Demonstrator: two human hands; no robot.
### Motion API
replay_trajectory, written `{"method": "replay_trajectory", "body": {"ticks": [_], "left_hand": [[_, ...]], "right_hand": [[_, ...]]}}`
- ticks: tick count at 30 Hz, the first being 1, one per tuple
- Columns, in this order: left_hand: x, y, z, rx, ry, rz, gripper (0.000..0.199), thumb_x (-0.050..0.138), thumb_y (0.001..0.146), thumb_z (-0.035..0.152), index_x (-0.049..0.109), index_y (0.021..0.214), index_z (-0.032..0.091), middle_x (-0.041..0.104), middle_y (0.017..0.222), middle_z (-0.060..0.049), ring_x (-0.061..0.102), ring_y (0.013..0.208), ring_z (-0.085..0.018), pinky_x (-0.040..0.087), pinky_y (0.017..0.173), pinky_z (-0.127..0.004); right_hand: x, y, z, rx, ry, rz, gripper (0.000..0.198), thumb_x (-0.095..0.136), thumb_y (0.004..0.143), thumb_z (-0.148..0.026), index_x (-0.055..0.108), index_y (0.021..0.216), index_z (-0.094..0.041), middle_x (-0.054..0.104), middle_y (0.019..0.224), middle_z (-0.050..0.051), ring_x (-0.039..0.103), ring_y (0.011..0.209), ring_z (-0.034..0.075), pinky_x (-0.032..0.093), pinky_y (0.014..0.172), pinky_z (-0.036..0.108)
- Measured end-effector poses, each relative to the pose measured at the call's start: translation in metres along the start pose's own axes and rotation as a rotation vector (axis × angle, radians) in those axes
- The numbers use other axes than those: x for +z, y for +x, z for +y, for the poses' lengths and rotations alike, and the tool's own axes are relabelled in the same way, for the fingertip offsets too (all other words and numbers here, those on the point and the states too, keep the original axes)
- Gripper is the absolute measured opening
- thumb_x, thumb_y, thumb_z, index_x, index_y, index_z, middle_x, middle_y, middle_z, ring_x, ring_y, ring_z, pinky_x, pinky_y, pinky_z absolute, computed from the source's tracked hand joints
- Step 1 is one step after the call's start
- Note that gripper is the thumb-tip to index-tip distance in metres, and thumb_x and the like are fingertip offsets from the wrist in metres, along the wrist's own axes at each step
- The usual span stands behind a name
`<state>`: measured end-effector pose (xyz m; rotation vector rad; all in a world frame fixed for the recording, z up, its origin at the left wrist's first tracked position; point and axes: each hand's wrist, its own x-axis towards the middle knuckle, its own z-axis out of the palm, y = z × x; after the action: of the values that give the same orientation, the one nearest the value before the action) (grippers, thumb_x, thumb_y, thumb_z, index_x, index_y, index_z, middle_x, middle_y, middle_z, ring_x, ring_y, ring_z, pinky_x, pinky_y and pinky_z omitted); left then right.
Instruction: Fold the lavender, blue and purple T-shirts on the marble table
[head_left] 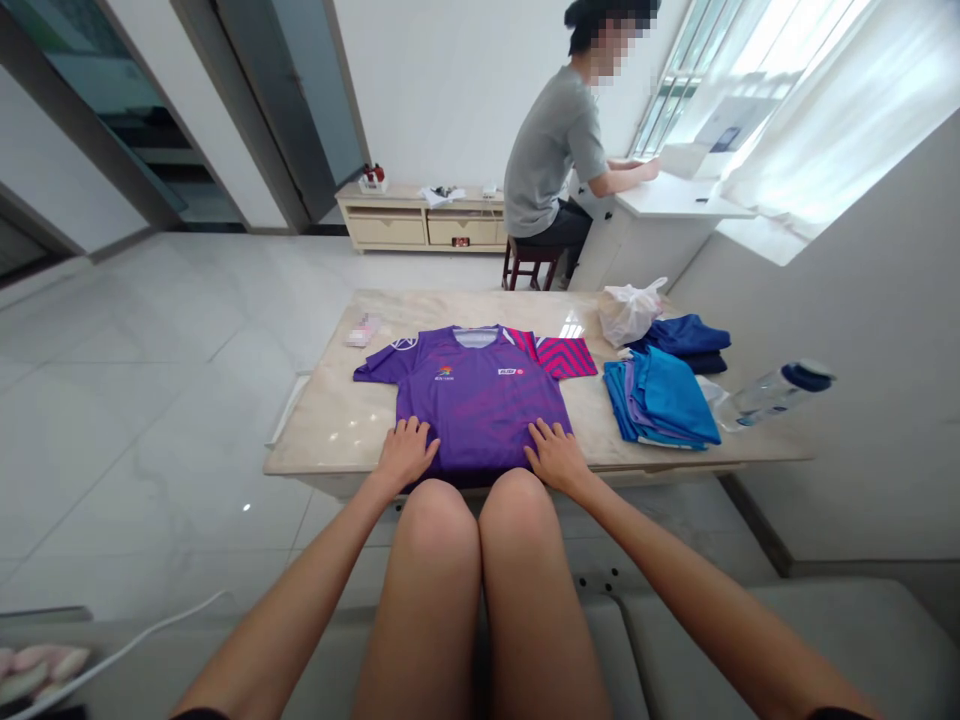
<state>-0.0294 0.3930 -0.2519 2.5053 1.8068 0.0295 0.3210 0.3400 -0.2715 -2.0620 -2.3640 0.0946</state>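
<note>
A purple short-sleeved jersey (480, 410) lies spread on the low marble-topped table (330, 420), collar away from me. Its right sleeve has pink stripes, and small logos mark the chest. My left hand (407, 450) rests flat on the jersey's lower left side, fingers stretched out. On the lower right side lies my right hand (553, 455), its fingers spread on the cloth. The jersey's lower end hangs over the near table edge and is partly hidden behind my knees.
Right of the jersey sit folded blue clothes (664, 395), a dark blue folded pile (686, 338), a white plastic bag (630, 312) and a clear bottle (772, 395). A small pink packet (363, 330) lies at the far left. Beyond, a person (551, 160) sits at a white desk (675, 200).
</note>
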Motion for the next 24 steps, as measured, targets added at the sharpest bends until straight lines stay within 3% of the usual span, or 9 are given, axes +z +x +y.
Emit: {"method": "replay_trajectory", "body": {"ticks": [3, 8, 14, 24], "left_hand": [[0.002, 0.008, -0.009, 0.029, -0.048, 0.057, 0.055, 0.038, 0.113, 0.038, 0.068, 0.151, 0.012, 0.068, 0.151, -0.022, 0.063, 0.141, -0.037, 0.050, 0.122, -0.055], [0.035, 0.024, -0.023, -0.022, -0.085, 0.138, 0.066, 0.035, 0.114, 0.041, 0.047, 0.174, 0.017, 0.042, 0.182, -0.014, 0.036, 0.170, -0.035, 0.027, 0.140, -0.064], [0.044, 0.040, -0.031, -0.003, -0.075, 0.125, 0.067, 0.035, 0.114, 0.044, 0.041, 0.177, 0.023, 0.036, 0.185, -0.009, 0.032, 0.173, -0.032, 0.024, 0.142, -0.065], [0.040, 0.038, -0.029, -0.021, -0.060, 0.095, 0.068, 0.032, 0.115, 0.043, 0.039, 0.178, 0.019, 0.033, 0.185, -0.011, 0.031, 0.174, -0.033, 0.021, 0.142, -0.066]], "right_hand": [[-0.013, 0.013, 0.013, -0.035, 0.000, 0.022, 0.056, 0.035, 0.115, -0.035, 0.067, 0.155, -0.011, 0.067, 0.159, 0.021, 0.063, 0.143, 0.036, 0.047, 0.121, 0.051], [0.018, 0.045, 0.026, 0.049, 0.068, 0.142, 0.066, 0.035, 0.116, -0.041, 0.045, 0.174, -0.010, 0.037, 0.184, 0.016, 0.035, 0.171, 0.033, 0.030, 0.138, 0.053], [0.051, 0.050, 0.034, 0.024, 0.067, 0.173, 0.071, 0.033, 0.117, -0.048, 0.037, 0.179, -0.012, 0.029, 0.187, 0.014, 0.026, 0.175, 0.030, 0.022, 0.142, 0.054], [0.043, 0.046, 0.023, 0.105, 0.035, 0.112, 0.071, 0.032, 0.117, -0.045, 0.036, 0.179, -0.010, 0.024, 0.188, 0.016, 0.023, 0.176, 0.031, 0.022, 0.142, 0.052]]}}
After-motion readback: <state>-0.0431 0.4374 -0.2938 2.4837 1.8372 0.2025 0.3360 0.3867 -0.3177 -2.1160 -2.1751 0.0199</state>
